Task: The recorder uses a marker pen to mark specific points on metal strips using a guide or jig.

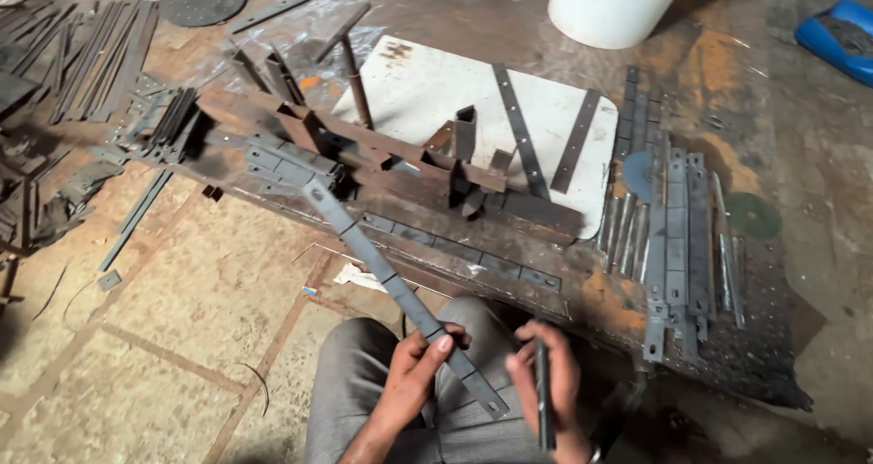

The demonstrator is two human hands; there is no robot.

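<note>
Steel strip [400, 287]: long, flat, grey, notched; left hand [414, 369] grips.

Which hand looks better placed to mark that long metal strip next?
The right hand, probably: it holds a thin dark rod-like tool beside the flat metal strip, while the left hand is occupied gripping that strip near its lower end.

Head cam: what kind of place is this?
Likely a small metal fabrication workshop, worked at floor level. Cut steel strips lie in stacks, a rusty jig sits on the floor, and the left hand holds a notched flat bar.
</note>
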